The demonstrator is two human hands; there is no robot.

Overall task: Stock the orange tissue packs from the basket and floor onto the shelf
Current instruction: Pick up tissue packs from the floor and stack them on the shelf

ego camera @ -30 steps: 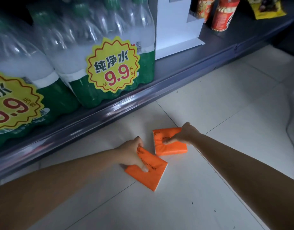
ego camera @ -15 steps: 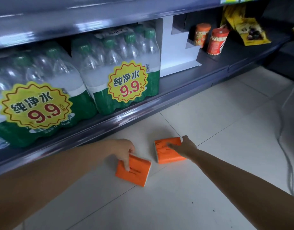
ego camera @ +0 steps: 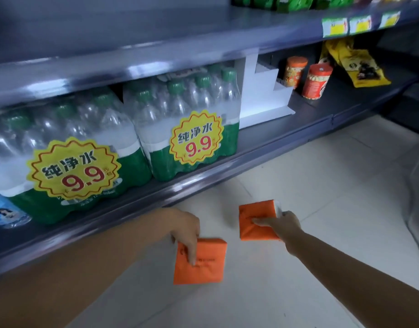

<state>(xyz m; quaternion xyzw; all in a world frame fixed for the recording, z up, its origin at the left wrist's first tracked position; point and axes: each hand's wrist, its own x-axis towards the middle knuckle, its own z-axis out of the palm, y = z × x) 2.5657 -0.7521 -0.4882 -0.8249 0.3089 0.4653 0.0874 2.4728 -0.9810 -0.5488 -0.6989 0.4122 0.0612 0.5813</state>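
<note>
Two orange tissue packs are above the pale tiled floor in front of the bottom shelf [ego camera: 263,147]. My left hand [ego camera: 186,229] grips the left orange tissue pack [ego camera: 203,261] by its upper left edge, thumb on its face. My right hand [ego camera: 283,223] holds the right orange tissue pack [ego camera: 254,217] from its right side, thumb across the top; a white end shows at its far corner. Both packs look lifted a little off the tiles. No basket is in view.
Shrink-wrapped water bottle packs [ego camera: 187,129] with yellow 9.9 price stickers fill the bottom shelf's left part. A white divider [ego camera: 260,95], two orange-lidded jars [ego camera: 316,81] and yellow snack bags [ego camera: 356,65] stand further right. The upper shelf [ego camera: 156,46] overhangs. A cable [ego camera: 414,185] hangs at right.
Both hands have closed on their packs and raised them from the floor. The camera has tilted up and pulled back, bringing the upper shelf into view.
</note>
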